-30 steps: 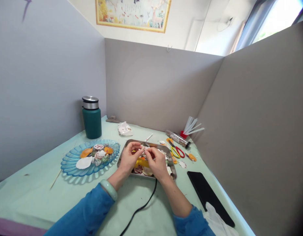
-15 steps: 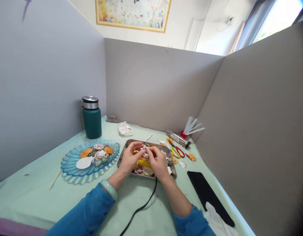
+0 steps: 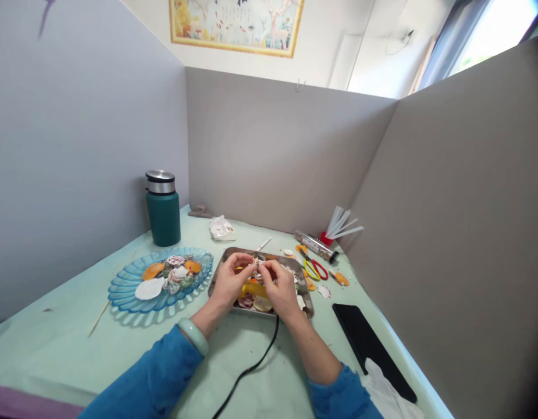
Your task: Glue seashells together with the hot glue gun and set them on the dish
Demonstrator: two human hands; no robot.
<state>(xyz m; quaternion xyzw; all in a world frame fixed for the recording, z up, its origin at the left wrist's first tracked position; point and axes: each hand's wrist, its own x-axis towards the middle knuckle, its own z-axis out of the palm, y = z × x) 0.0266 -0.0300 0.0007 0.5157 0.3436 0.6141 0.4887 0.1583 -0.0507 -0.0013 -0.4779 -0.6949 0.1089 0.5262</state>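
Note:
My left hand [image 3: 231, 280] and my right hand [image 3: 279, 286] meet over a metal tray [image 3: 310, 309], each closed in a pinch. Between the fingertips is a small speckled shell [image 3: 256, 263], pale with reddish spots and partly covered. Several shells, red, cream and white, fill the tray below. Among them lies a yellow glue gun [image 3: 253, 289], half hidden by my right hand; a black cord [image 3: 255, 365] runs from the tray toward me.
Left stands a blue scalloped plate [image 3: 120, 294] of shells, with a green bottle [image 3: 163, 218] behind. At right lie scissors [image 3: 316, 269], a clear tube [image 3: 316, 247], glue sticks [image 3: 341, 223] and a black phone [image 3: 371, 349]. Crumpled paper [image 3: 222, 228] sits at the back. Grey partitions enclose the table.
Almost nothing differs. The fingertips have shifted very slightly around the small shell; both hands stay in the same place over the tray.

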